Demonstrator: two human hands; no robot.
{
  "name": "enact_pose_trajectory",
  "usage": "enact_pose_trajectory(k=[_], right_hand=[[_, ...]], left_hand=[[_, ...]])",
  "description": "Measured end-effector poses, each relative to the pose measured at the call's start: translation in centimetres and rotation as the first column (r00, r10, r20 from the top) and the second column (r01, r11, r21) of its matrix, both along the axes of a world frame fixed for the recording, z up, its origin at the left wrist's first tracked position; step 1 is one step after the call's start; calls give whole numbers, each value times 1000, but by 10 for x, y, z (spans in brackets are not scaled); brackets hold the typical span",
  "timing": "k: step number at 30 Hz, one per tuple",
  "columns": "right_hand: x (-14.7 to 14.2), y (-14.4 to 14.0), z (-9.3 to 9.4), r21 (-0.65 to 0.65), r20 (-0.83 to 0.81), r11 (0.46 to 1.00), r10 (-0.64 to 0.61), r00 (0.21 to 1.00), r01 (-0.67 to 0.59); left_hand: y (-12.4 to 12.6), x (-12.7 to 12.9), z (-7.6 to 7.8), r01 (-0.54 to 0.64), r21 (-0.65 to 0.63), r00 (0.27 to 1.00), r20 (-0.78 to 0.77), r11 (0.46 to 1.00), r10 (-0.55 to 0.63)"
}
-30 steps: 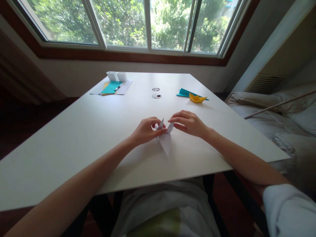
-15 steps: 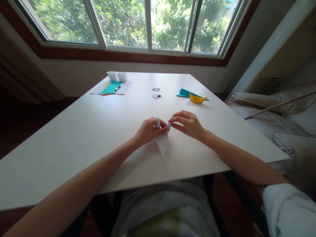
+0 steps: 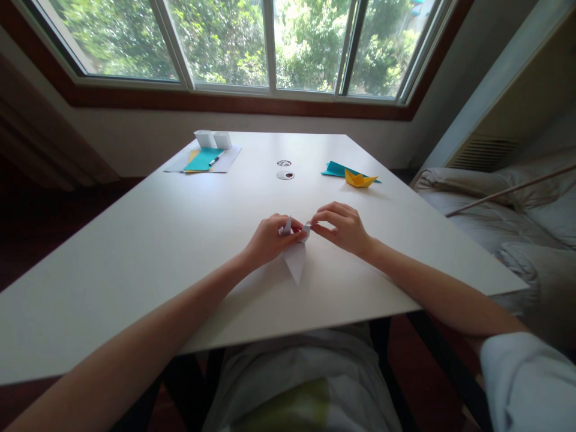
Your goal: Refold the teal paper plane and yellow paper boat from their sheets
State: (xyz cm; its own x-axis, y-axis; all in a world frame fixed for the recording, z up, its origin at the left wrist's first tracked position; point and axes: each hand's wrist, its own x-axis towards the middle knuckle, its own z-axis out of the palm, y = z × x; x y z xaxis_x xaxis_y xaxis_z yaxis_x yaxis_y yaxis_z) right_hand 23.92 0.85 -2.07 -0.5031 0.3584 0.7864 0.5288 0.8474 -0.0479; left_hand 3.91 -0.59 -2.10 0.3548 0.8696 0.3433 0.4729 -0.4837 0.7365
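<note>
A: Both hands meet mid-table on the small white folded paper piece (image 3: 296,259). The left hand (image 3: 269,240) pinches one upper flap, bracing it.

B: And the right hand (image 3: 342,227) nips the other flap, fingers narrow. Its long point faces the person, resting on the white table (image 3: 157,252), probably for support.

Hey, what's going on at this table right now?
A person seated at a white table is folding a white paper piece. The left hand and the right hand both pinch its small upper flaps, while its pointed end lies on the table towards the person. Farther off on the right lie a yellow paper boat and a teal folded sheet. At the far left are paper sheets with a pen and two small white boxes.
</note>
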Motion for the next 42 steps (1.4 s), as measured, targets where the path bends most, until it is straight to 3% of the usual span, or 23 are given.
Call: enact_pose_trajectory(k=[7,12,18,24,42], right_hand=[[-3,-1,2,-41,23,997,60,998,-59],[-4,-5,4,-151,28,981,131,991,-125],[-9,-9,5,-391,-183,908,81,980,-148],[-10,-8,5,-540,-257,829,-1,967,-143],[-11,-8,7,-621,-194,778,-40,980,-92]], left_hand=[[2,-1,-2,-39,63,999,37,997,37],[3,-2,0,-101,69,993,70,992,96],[3,-3,-2,-124,72,989,93,990,117],[2,-3,-3,-121,84,989,101,989,113],[0,-2,3,-74,185,988,146,980,47]])
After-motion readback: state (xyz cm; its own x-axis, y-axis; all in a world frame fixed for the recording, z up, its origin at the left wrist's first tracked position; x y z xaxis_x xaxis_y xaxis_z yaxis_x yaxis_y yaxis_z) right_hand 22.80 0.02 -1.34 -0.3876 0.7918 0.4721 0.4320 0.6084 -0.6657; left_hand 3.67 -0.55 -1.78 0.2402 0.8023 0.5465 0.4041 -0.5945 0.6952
